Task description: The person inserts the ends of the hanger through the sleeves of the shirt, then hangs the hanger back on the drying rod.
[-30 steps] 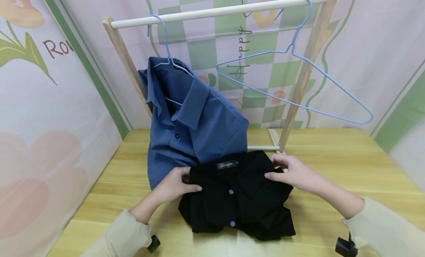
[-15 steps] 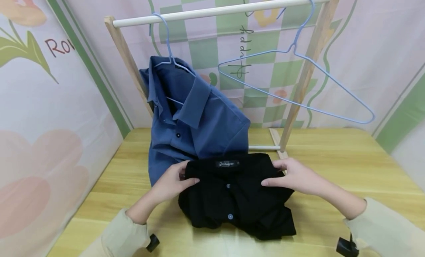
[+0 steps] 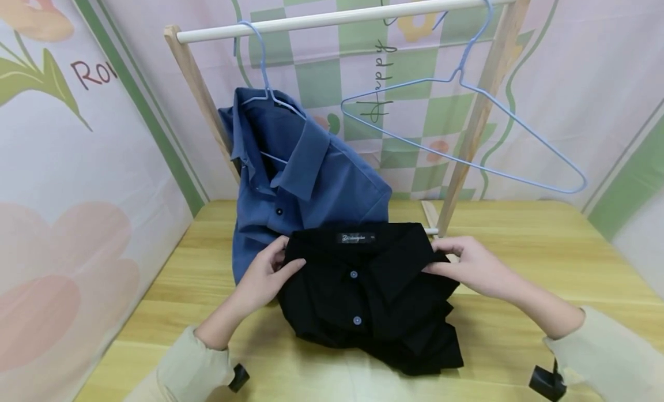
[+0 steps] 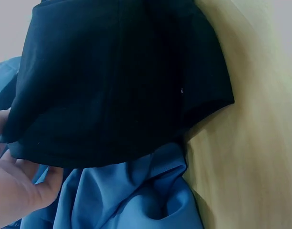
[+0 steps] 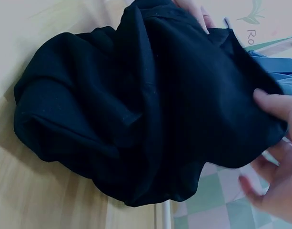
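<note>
A bunched black shirt point(image 3: 358, 298) with a dark collar label and blue-grey buttons is held up at both shoulders. My left hand point(image 3: 263, 278) pinches its left shoulder, thumb in front and fingers behind the cloth. At the other shoulder my right hand point(image 3: 474, 267) grips the fabric the same way, as the right wrist view also shows. The shirt's lower part hangs down in folds close over the table. Behind it a blue shirt point(image 3: 342, 177) hangs on a light blue wire hanger point(image 3: 266, 73); the black shirt covers its lower front.
A bare light blue hanger point(image 3: 461, 154) hangs at the right of the rack's white rail point(image 3: 347, 17). The rack's wooden right post point(image 3: 474, 122) stands on the wood-grain table point(image 3: 539, 246). A patterned curtain point(image 3: 311, 73) forms the backdrop.
Both hands have raised the black shirt's collar a little, and its buttons have moved up. The right hand has shifted slightly outward. The blue shirt and bare hanger stay in place.
</note>
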{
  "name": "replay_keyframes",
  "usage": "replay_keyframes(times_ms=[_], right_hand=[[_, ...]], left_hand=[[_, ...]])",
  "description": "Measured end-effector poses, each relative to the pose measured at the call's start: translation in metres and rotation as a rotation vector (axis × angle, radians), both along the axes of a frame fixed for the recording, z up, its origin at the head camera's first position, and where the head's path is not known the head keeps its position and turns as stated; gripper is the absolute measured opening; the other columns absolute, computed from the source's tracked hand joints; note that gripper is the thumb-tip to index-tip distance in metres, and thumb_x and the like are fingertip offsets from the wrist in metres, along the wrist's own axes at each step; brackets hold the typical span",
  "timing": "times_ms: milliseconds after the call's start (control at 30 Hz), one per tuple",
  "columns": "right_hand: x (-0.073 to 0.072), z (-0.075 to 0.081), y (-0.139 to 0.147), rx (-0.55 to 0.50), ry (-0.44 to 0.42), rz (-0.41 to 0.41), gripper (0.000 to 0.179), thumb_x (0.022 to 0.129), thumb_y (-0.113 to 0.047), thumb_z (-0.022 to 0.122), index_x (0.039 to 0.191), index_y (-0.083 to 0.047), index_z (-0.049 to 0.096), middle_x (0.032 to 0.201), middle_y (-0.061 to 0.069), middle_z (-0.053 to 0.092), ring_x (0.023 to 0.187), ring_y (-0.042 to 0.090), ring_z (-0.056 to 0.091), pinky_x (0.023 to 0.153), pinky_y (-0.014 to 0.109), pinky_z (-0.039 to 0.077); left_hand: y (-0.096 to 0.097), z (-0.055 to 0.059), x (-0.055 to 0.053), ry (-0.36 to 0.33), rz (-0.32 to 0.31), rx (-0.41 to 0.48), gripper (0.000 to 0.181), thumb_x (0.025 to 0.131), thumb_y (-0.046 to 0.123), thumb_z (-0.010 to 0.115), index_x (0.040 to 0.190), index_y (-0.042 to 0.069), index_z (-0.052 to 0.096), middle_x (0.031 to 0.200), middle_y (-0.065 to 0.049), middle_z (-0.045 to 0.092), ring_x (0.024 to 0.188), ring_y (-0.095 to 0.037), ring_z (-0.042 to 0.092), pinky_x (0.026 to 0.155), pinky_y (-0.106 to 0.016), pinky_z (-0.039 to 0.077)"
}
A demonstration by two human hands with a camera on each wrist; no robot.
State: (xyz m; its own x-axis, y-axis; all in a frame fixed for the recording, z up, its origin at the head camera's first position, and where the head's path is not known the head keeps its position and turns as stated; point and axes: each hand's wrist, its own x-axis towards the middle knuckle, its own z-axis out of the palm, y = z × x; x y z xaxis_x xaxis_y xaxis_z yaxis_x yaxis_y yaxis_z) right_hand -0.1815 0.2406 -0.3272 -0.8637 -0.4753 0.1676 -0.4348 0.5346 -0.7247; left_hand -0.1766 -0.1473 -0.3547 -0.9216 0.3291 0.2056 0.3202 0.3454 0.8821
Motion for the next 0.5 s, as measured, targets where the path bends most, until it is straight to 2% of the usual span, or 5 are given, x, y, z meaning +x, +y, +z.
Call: replay_keyframes(times_ms=[167, 267, 400, 500], right_hand=[[0.004, 0.0, 0.0, -0.058, 0.107, -0.054, 0.012, 0.094, -0.008, 0.074, 0.098, -0.019, 0.078, 0.102, -0.005, 0.073, 0.097, 0.005, 0.061, 0.081, 0.022, 0.045], [0.007, -0.001, 0.0, -0.104, 0.207, -0.079, 0.017, 0.092, -0.005, 0.075, 0.096, -0.021, 0.079, 0.104, -0.008, 0.073, 0.105, -0.002, 0.06, 0.082, 0.016, 0.044], [0.008, -0.001, -0.001, -0.168, 0.352, -0.014, 0.026, 0.088, 0.007, 0.074, 0.096, -0.018, 0.077, 0.11, -0.013, 0.071, 0.116, -0.006, 0.056, 0.089, 0.011, 0.044], [0.007, -0.001, -0.001, -0.199, 0.448, 0.057, 0.03, 0.086, 0.012, 0.072, 0.092, -0.018, 0.072, 0.097, -0.014, 0.069, 0.094, -0.005, 0.061, 0.076, 0.011, 0.046]], left_hand=[[0.0, 0.002, 0.001, 0.035, 0.024, 0.023, 0.015, 0.103, 0.015, 0.064, 0.116, 0.007, 0.062, 0.078, -0.004, 0.071, 0.068, -0.017, 0.065, 0.065, -0.029, 0.052], [0.0, 0.005, 0.002, 0.059, 0.031, 0.033, 0.015, 0.103, 0.016, 0.064, 0.114, 0.007, 0.062, 0.072, -0.003, 0.067, 0.064, -0.017, 0.064, 0.064, -0.03, 0.052], [0.0, 0.009, 0.003, 0.115, 0.047, 0.043, 0.013, 0.103, 0.014, 0.065, 0.114, 0.007, 0.063, 0.067, -0.002, 0.062, 0.061, -0.017, 0.062, 0.063, -0.03, 0.051], [0.0, 0.011, 0.003, 0.157, 0.056, 0.064, 0.012, 0.102, 0.011, 0.065, 0.113, 0.007, 0.063, 0.068, -0.001, 0.064, 0.063, -0.017, 0.062, 0.063, -0.029, 0.051]])
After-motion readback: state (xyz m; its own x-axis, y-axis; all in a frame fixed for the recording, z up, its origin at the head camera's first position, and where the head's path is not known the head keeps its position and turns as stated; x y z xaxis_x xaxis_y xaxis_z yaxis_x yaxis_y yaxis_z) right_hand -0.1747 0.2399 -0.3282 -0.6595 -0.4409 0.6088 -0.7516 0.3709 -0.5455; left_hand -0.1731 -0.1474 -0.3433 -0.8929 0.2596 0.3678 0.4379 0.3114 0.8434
